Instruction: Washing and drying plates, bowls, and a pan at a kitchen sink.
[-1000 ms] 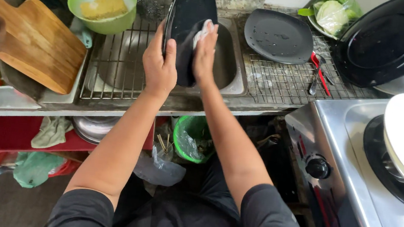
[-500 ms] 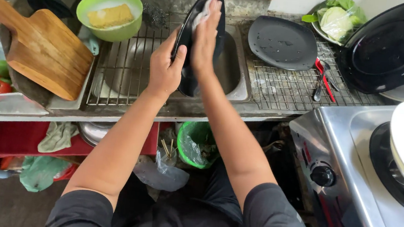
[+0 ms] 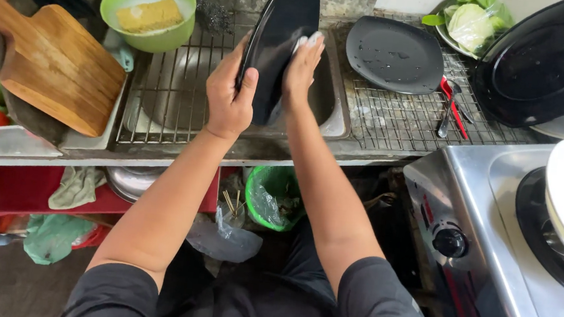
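short dark-grey sleeves (bare forearms)

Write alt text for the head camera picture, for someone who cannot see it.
Seen from above, a person's left hand holds a black plate on edge over a metal sink while the right hand presses a pale cloth against it. Beside the sink sit a green bowl holding a yellow sponge, a wooden cutting board and another black plate on a wire rack.
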